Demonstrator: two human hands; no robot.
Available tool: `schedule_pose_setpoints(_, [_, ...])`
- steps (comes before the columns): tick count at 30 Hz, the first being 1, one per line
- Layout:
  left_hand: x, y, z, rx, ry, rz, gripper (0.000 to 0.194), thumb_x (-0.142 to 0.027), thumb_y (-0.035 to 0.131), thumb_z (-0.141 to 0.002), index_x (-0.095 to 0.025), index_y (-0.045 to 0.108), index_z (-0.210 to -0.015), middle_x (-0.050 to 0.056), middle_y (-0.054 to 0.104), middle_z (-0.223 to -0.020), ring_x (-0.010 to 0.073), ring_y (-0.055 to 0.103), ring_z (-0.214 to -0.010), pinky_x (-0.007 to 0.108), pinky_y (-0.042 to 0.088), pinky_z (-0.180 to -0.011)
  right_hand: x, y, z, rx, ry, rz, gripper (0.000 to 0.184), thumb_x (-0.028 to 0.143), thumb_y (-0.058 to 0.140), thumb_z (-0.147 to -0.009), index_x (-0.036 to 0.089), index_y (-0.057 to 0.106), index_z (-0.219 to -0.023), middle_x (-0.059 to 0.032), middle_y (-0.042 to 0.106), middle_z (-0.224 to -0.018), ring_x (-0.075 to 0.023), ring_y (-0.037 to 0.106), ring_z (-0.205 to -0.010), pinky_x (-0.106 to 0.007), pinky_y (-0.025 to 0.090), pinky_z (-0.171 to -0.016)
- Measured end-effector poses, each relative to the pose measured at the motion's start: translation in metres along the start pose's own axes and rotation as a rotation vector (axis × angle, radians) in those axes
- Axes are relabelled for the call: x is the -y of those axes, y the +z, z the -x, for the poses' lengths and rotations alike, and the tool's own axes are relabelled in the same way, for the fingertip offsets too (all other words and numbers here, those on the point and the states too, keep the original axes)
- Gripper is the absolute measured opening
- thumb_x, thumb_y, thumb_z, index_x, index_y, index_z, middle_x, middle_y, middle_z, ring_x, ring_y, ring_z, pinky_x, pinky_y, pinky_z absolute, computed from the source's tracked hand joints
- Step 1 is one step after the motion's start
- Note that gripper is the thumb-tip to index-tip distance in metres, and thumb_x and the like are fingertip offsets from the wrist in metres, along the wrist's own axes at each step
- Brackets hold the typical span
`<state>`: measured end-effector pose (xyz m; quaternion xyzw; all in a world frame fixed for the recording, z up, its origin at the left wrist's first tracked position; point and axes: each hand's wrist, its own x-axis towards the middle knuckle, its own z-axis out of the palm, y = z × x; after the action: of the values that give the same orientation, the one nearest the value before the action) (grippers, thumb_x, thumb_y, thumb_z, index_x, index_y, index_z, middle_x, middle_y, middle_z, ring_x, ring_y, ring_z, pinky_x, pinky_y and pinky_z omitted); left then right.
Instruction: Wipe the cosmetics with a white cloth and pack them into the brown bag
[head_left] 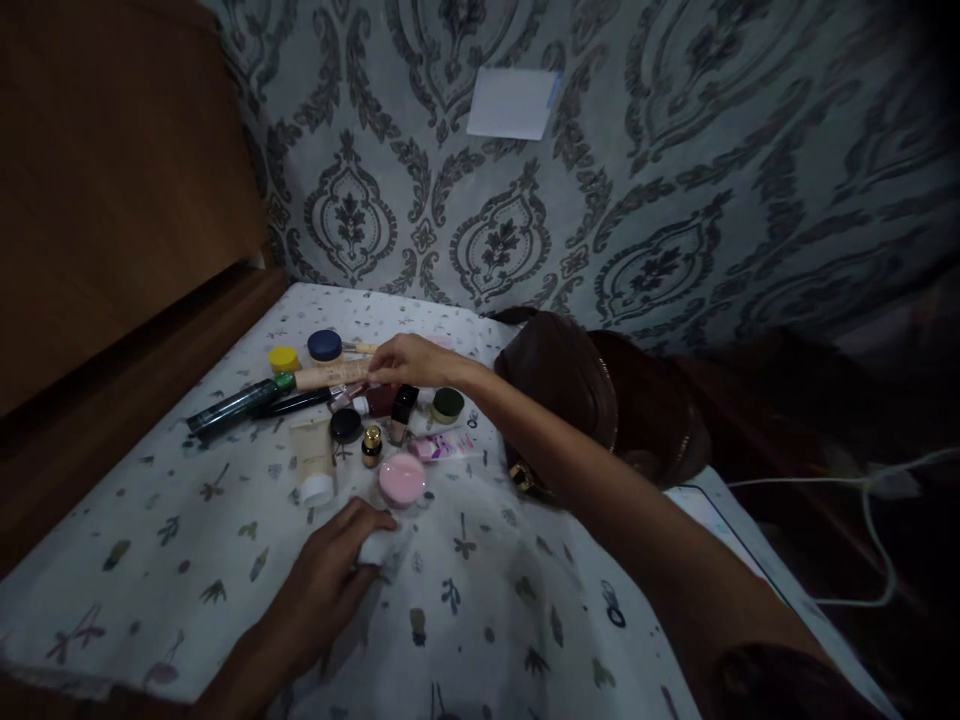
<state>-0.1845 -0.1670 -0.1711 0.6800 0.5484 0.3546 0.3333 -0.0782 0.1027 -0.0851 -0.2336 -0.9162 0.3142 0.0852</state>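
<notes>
Reaching across the cloth (480, 600) beyond the pink jar (403, 480), the right hand (409, 360) has its fingers bent down at the near end of the beige tube (330, 376); whether its grip is closed on the tube cannot be told. The left hand (337, 560) is just on the near side of the pink jar, its grip pinching a white piece (377, 548) between thumb and fingers; what the piece is cannot be made out.

Left of the pink jar lies the cream tube (312, 450), its white cap toward the wearer. Just beyond the jar, a little left, stands the gold-capped bottle (371, 446), with the black jar (346, 426) beside it. Directly beyond are the black-capped bottle (403, 412) and a dark red bottle (381, 401). The pink-and-purple tube (446, 444) lies just to the jar's right and beyond, and the green-lidded jar (448, 404) is farther back on that side.

Far left of the pink jar, the dark green tube (232, 408) slants beside the black pen (294, 403); the yellow lid (283, 360), the blue-lidded jar (325, 347) and a brush (360, 348) are farther back. Well to the right of the pink jar sit the brown bag (559, 375) and, nearer the wearer, a lit screen (720, 530), with a white cable (870, 490) beyond it.
</notes>
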Motion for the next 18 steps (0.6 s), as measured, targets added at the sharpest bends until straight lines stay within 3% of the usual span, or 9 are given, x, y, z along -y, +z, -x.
schedule_pose_setpoints(4, [0.0, 0.001, 0.0, 0.0, -0.015, 0.001, 0.043, -0.011, 0.047, -0.077, -0.024, 0.064, -0.114, 0.008, 0.066, -0.11, 0.0257, 0.064, -0.104, 0.035, 0.053, -0.088, 0.002, -0.003, -0.03, 0.289, 0.043, 0.169, 0.015, 0.019, 0.083, -0.063, 0.015, 0.078, -0.077, 0.0038, 0.064, -0.058, -0.0115, 0.055, -0.058, -0.022, 0.039, -0.056])
schedule_pose_setpoints(8, [0.001, 0.001, 0.0, -0.003, -0.002, -0.007, 0.044, -0.009, 0.047, -0.078, -0.024, 0.063, -0.115, 0.007, 0.065, -0.11, 0.0249, 0.063, -0.105, 0.034, 0.052, -0.089, 0.003, 0.01, -0.049, 0.429, 0.091, 0.294, 0.024, 0.02, 0.091, -0.047, 0.015, 0.075, -0.065, 0.0048, 0.059, -0.049, -0.0131, 0.055, -0.053, -0.024, 0.04, -0.053])
schedule_pose_setpoints(12, [0.002, 0.001, 0.0, -0.002, 0.036, 0.002, 0.042, -0.009, 0.047, -0.079, -0.023, 0.062, -0.116, 0.007, 0.064, -0.109, 0.0238, 0.063, -0.104, 0.033, 0.05, -0.089, 0.0, 0.029, -0.061, 0.387, 0.086, 0.337, 0.034, 0.02, 0.094, -0.031, 0.019, 0.065, -0.049, 0.0071, 0.052, -0.042, -0.0125, 0.052, -0.046, -0.024, 0.038, -0.047])
schedule_pose_setpoints(18, [0.002, 0.0, 0.0, 0.001, 0.042, -0.003, 0.042, -0.008, 0.045, -0.08, -0.023, 0.061, -0.116, 0.007, 0.064, -0.111, 0.0232, 0.063, -0.107, 0.032, 0.05, -0.09, -0.008, 0.045, -0.066, 0.264, 0.03, 0.315, 0.034, 0.023, 0.095, -0.035, 0.022, 0.063, -0.045, 0.0076, 0.049, -0.04, -0.0121, 0.05, -0.045, -0.025, 0.038, -0.048])
